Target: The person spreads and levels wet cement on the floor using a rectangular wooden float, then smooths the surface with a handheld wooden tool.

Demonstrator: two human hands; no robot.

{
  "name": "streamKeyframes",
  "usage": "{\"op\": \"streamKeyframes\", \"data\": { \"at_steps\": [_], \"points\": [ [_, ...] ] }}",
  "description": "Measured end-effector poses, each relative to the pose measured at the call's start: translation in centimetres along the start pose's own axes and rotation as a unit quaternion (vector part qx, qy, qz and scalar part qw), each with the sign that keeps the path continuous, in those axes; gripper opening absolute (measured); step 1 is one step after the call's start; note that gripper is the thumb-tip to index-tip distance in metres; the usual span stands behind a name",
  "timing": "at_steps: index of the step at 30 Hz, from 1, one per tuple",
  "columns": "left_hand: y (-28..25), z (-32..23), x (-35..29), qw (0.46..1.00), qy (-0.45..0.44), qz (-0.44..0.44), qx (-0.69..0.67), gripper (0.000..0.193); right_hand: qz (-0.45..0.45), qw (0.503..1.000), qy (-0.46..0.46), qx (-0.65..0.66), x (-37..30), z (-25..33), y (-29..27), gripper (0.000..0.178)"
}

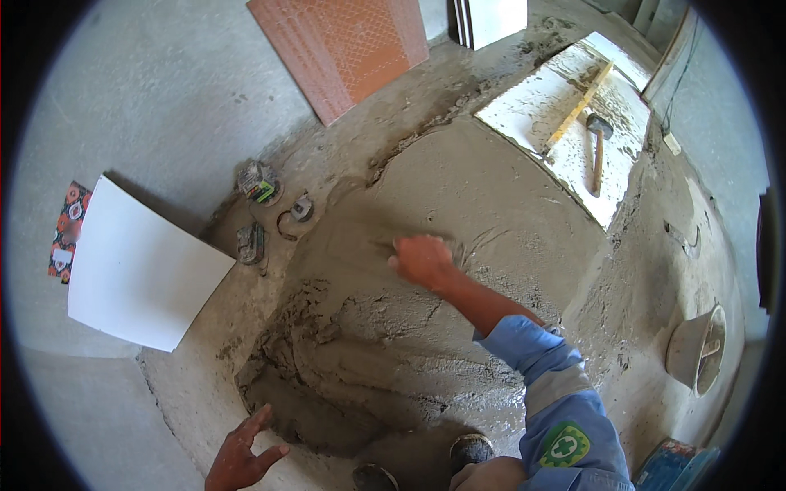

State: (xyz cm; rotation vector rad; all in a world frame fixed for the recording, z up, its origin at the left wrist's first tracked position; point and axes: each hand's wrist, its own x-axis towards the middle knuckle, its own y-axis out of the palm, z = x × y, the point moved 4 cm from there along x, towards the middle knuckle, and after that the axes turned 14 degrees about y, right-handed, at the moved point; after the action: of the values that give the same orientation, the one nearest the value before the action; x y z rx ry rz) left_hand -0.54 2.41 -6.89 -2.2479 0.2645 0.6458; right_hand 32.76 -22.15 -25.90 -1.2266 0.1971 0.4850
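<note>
Wet grey mortar (491, 184) covers much of the floor, smooth at the far side and rough and lumpy nearer me. My right hand (424, 260) is closed over the middle of it. It grips what looks like a trowel, mud-coloured, blurred and mostly hidden beneath the fingers. At the lower left, my left hand (246, 454) hovers near the mortar's edge with thumb and fingers apart, holding nothing. Two shoes (471, 450) show at the near edge, close to the wet mortar.
On the far right, a white tile (618, 147) carries a yellow level (580, 106) and a mallet (598, 151). A bucket (681, 352) stands tilted at right. White (151, 262) and reddish tiles (352, 49) lean on the walls. Small tools (252, 244) lie left of the mortar.
</note>
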Motion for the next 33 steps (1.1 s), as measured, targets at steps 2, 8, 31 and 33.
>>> {"op": "streamKeyframes", "data": {
  "at_steps": [2,8,31,33],
  "points": [
    [0.3,0.8,-0.2,1.0,-0.001,0.01,-0.003,0.083,-0.048,0.998,0.035,-0.001,2.9,-3.0,-1.0,0.032],
    [1.6,7.1,-1.7,0.994,0.097,0.036,0.044,0.065,-0.192,0.965,0.176,0.012,9.7,-12.2,-8.0,0.034],
    [2.4,1.6,1.5,0.997,0.021,0.059,-0.04,0.086,-0.229,0.876,0.404,0.128,-15.0,-33.6,-4.3,0.048],
    [2.1,2.0,1.4,0.997,0.036,0.058,-0.027,0.086,-0.215,0.871,0.422,0.133,-17.9,-34.2,-4.0,0.049]
  ]
}}
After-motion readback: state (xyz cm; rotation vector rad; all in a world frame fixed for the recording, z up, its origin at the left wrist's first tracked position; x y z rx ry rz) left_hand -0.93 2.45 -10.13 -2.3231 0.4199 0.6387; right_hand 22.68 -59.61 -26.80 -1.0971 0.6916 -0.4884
